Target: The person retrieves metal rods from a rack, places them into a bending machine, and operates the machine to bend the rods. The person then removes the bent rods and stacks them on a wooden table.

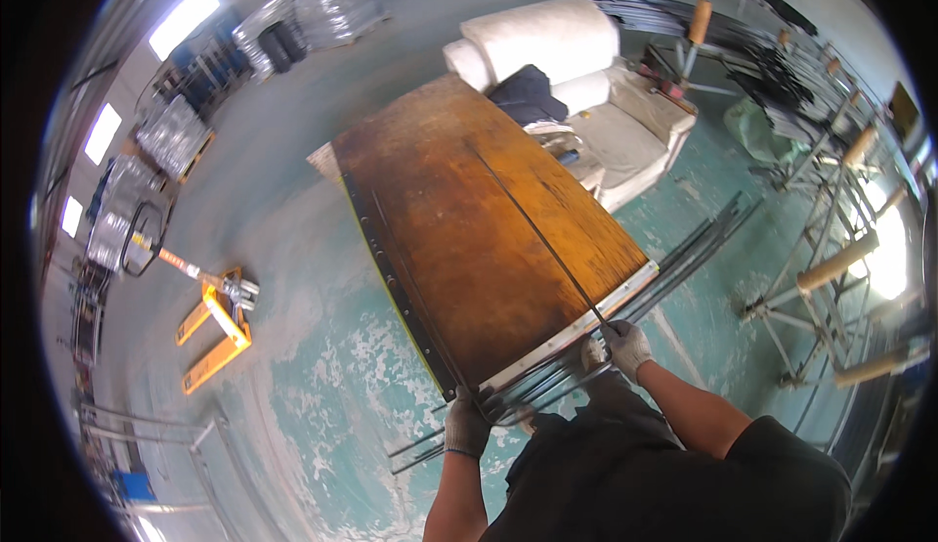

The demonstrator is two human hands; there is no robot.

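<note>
The right hand [629, 346], in a whitish knit glove, pinches the near end of a long, thin dark rod [537, 233]; the left hand [467, 429], gloved too, has an unclear grip. The rod crosses a worn brown wooden tabletop [449, 239]; level handling should limit snagging.

The table top [454, 239] is orange-brown, with darker blotches and black streaks. The gloved left hand [466, 427], at six o'clock, and the gloved right hand [628, 346], at four, are greyish white; the thin rod [539, 234] is blackish. The sofa [627, 136] at one is cream, the pallet truck [221, 351] at nine yellow-orange. The floor [322, 386] is green with whitish patches at seven.
</note>
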